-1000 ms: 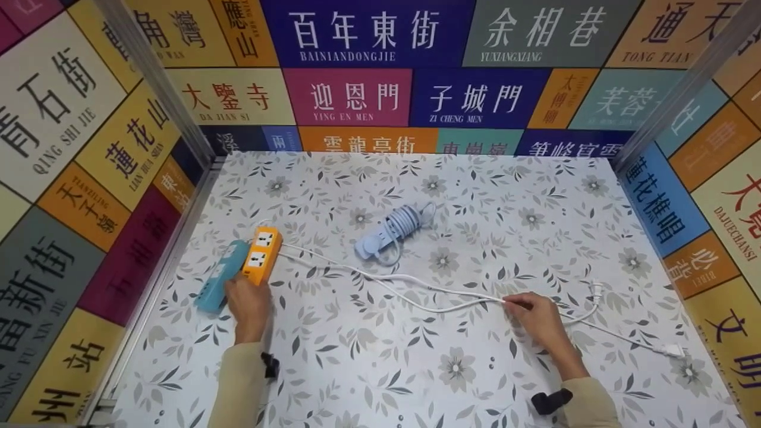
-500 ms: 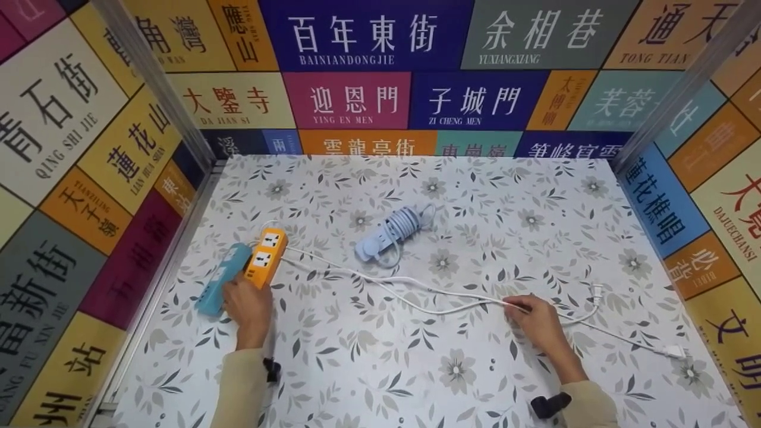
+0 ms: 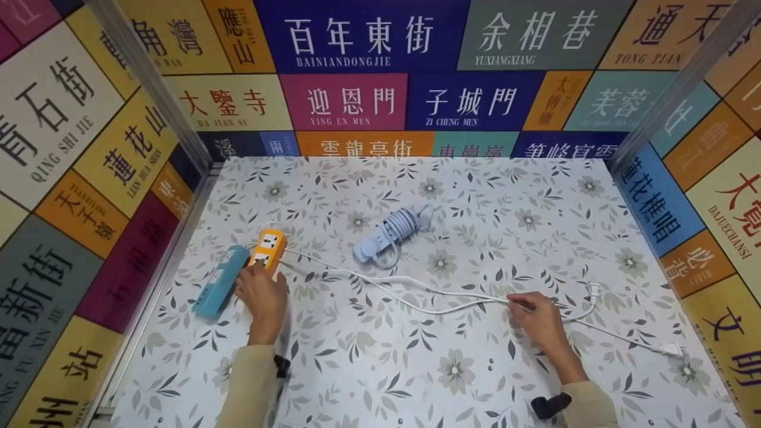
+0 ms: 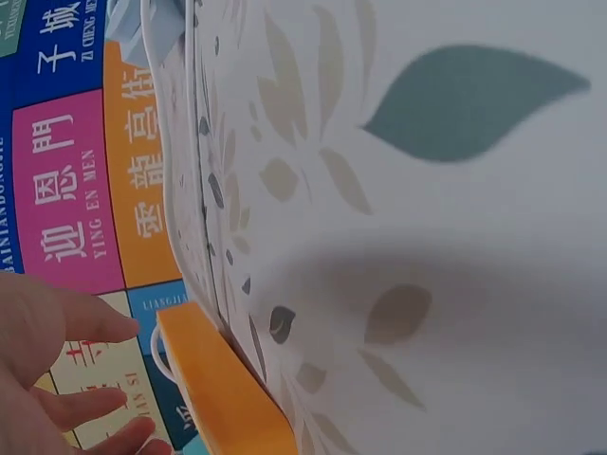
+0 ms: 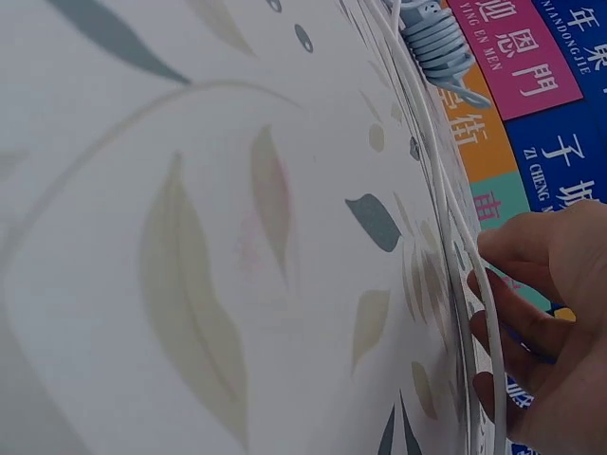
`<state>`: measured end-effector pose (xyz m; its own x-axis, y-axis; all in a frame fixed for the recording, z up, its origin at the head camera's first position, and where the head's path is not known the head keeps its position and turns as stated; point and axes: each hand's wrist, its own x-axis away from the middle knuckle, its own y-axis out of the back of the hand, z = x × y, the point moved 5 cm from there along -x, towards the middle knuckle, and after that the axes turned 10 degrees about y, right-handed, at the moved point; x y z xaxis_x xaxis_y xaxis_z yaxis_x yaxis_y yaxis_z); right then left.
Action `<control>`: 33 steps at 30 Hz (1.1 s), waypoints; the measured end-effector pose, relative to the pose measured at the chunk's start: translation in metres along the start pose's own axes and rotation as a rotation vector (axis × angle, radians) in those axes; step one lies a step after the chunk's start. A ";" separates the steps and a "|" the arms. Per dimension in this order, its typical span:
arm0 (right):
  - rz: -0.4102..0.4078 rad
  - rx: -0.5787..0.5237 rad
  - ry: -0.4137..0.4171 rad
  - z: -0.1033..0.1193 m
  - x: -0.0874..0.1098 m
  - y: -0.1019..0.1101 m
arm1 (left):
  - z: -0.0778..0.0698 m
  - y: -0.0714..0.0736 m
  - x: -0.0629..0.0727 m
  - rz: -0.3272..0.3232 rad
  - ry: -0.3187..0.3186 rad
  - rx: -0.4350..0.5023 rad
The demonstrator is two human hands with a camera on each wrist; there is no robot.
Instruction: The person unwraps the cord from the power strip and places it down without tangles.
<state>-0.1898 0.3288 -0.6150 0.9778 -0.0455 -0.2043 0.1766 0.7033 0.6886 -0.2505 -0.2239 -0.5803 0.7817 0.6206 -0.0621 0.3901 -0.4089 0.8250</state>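
An orange power strip (image 3: 270,241) lies at the left of the table, beside a teal power strip (image 3: 221,279). Over the orange strip's near end is my left hand (image 3: 261,294), fingers and thumb spread apart; in the left wrist view the thumb stands clear of the orange strip (image 4: 223,389). Two white cords (image 3: 428,291) run from the strips across to the right. My right hand (image 3: 538,321) holds them between thumb and fingers; in the right wrist view a white cord (image 5: 488,313) passes along the fingertips.
A light blue power strip (image 3: 386,235) with its cord wound round it lies mid-table. White plugs (image 3: 672,349) end the cords at the right. Panels with printed signs (image 3: 345,101) wall the floral table (image 3: 455,368) at the back and sides.
My left hand has let go of the orange strip's near end and shifted right, its fingers spreading. The orange strip moved slightly right at first. My right hand stays at the cords.
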 end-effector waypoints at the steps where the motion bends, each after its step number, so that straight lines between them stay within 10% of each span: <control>1: -0.006 0.000 0.006 0.000 0.000 0.000 | -0.001 -0.001 0.001 0.002 -0.005 0.007; 25: -0.114 -0.061 0.095 0.025 -0.015 -0.012 | -0.029 -0.034 0.027 0.177 -0.157 0.182; 33: -0.095 -0.097 0.134 0.046 -0.021 -0.020 | -0.042 -0.050 0.039 0.337 -0.144 0.265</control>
<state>-0.2086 0.2825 -0.5926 0.9323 -0.0244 -0.3608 0.2495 0.7656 0.5930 -0.2600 -0.1516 -0.6007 0.9388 0.3317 0.0924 0.1986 -0.7408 0.6417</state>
